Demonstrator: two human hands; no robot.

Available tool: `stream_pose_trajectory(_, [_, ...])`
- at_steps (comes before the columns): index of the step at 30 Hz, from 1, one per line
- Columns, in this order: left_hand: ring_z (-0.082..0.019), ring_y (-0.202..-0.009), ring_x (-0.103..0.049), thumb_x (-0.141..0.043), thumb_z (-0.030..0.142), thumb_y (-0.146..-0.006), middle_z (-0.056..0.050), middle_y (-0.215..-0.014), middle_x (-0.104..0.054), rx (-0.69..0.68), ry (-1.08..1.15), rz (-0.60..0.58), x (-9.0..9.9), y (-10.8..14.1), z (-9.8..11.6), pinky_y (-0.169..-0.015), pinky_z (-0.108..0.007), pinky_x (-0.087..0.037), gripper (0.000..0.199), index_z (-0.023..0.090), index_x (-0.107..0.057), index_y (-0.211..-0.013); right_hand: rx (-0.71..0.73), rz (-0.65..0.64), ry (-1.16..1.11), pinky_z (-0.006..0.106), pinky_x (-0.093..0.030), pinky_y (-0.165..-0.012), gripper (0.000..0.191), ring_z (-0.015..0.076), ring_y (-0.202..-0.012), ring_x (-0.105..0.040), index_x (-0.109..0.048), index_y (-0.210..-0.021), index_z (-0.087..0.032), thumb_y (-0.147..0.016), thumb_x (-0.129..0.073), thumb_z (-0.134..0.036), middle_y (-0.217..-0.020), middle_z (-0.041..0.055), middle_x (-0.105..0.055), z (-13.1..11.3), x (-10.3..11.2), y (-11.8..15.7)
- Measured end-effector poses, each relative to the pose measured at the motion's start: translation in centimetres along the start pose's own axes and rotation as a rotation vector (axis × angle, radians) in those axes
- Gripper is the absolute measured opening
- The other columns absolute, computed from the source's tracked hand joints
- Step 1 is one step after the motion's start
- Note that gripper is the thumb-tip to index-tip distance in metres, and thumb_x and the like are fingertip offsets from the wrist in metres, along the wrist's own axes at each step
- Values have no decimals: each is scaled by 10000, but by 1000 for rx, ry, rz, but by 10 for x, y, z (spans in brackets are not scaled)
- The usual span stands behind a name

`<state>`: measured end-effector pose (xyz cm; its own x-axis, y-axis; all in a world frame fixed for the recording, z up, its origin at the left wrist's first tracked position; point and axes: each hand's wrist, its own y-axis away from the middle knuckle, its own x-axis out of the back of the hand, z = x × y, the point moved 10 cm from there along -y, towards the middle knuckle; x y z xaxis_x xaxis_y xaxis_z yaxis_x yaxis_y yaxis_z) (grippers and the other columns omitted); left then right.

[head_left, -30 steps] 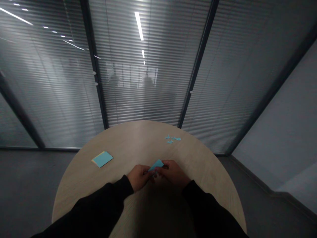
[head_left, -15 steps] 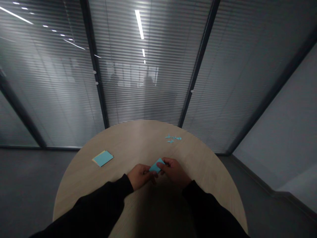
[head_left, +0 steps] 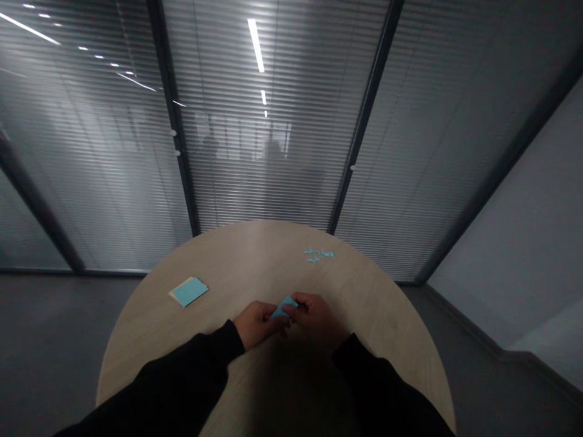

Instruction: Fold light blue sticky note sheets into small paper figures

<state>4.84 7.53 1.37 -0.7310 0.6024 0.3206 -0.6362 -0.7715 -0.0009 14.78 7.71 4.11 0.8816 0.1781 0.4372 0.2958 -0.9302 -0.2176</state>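
A small folded piece of blue paper point(head_left: 285, 303) is pinched between both hands, just above the round table. My left hand point(head_left: 255, 325) grips its lower left edge, thumb and fingers closed. From the other side, my right hand point(head_left: 316, 317) holds the paper, with the thumb lying across its face. Fingers cover parts of the paper, so its full folded shape is hidden. Beyond the right hand lie several small folded blue paper pieces point(head_left: 313, 260), some pointed like tiny cranes.
The round wooden table point(head_left: 246, 255) spans the lower view. On its left side rests a stack of paper sheets point(head_left: 191, 292), blue on top with a yellowish edge below. Behind the table stands a glass partition with blinds point(head_left: 273, 194); a white wall point(head_left: 523, 261) is at right.
My right hand has shifted slightly left, toward the left hand. The blue paper now shows a smaller, more pointed outline. The left hand, stack and small pieces stay in place.
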Motion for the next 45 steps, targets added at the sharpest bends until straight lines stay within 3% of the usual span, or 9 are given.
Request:
stream_pose_trajectory(5, [-189, -690, -658, -552, 554, -858, -68, -722, -736, -53, -26, 60, 6, 1, 3, -679, -273, -476, 459, 123, -708, -841, -52, -2, -73, 240, -432, -594, 277, 151, -652, -572, -645, -786, -164, -815, -688, -436, -691, 4, -638, 3, -3, 1])
stream_pose_trajectory(12, [-166, -602, -616, -542, 448, -866, -29, -640, -681, -59, -34, 78, 6, -2, 4, -643, -269, -456, 353, 127, -688, -857, -39, 27, -84, 245, -415, -576, 276, 133, -585, -540, -659, -686, -163, -816, -681, -405, -609, -7, -614, -1, 4, 0])
stream_pose_trajectory(15, [-164, -592, -604, -533, 481, -863, -28, -633, -685, -20, -40, 107, 9, -3, 0, -624, -264, -441, 382, 130, -685, -869, -102, 183, -117, 259, -421, -565, 348, 139, -562, -524, -617, -627, -173, -809, -675, -463, -575, -1, -589, 9, 29, -2])
stream_pose_trajectory(19, [-166, -601, -601, -532, 534, -861, -43, -660, -715, 31, -92, 138, 12, -2, -10, -588, -252, -411, 425, 140, -691, -857, -54, 488, -191, 284, -464, -639, 366, 153, -631, -551, -605, -702, -187, -835, -636, -527, -649, 7, -586, 11, 72, 5])
stream_pose_trajectory(23, [-159, -593, -600, -551, 511, -859, -44, -675, -724, 23, -96, 143, 13, -2, -10, -595, -250, -417, 398, 140, -694, -857, 57, 287, -83, 288, -490, -669, 246, 169, -733, -599, -682, -889, -202, -824, -675, -439, -829, 35, -670, -8, 52, 0])
stream_pose_trajectory(26, [-156, -590, -598, -561, 504, -850, -43, -664, -712, 29, -73, 140, 13, -2, -9, -598, -250, -427, 387, 138, -682, -812, 192, 176, 31, 272, -494, -675, 157, 168, -794, -615, -714, -913, -216, -812, -698, -335, -900, 37, -669, -27, 32, 2])
stream_pose_trajectory(34, [-167, -612, -603, -559, 525, -846, -41, -678, -694, 19, -139, 134, 13, -2, -8, -590, -255, -433, 403, 140, -674, -828, 151, 176, 91, 261, -500, -617, 320, 141, -677, -592, -672, -1094, -203, -792, -712, -302, -868, 32, -661, -17, 27, 2])
stream_pose_trajectory(40, [-167, -624, -600, -533, 496, -869, -38, -688, -702, -6, -181, 137, 14, -3, -7, -595, -254, -425, 388, 143, -695, -854, 162, 148, 101, 249, -493, -612, 186, 132, -671, -587, -669, -946, -203, -788, -702, -297, -860, 20, -651, -17, 20, 3])
stream_pose_trajectory(45, [-173, -645, -604, -535, 517, -874, -44, -693, -697, -6, -201, 161, 15, -2, -6, -608, -259, -428, 404, 147, -688, -822, 106, 85, 58, 224, -465, -571, 228, 119, -620, -568, -613, -975, -202, -757, -680, -203, -802, -5, -634, -8, 13, 1])
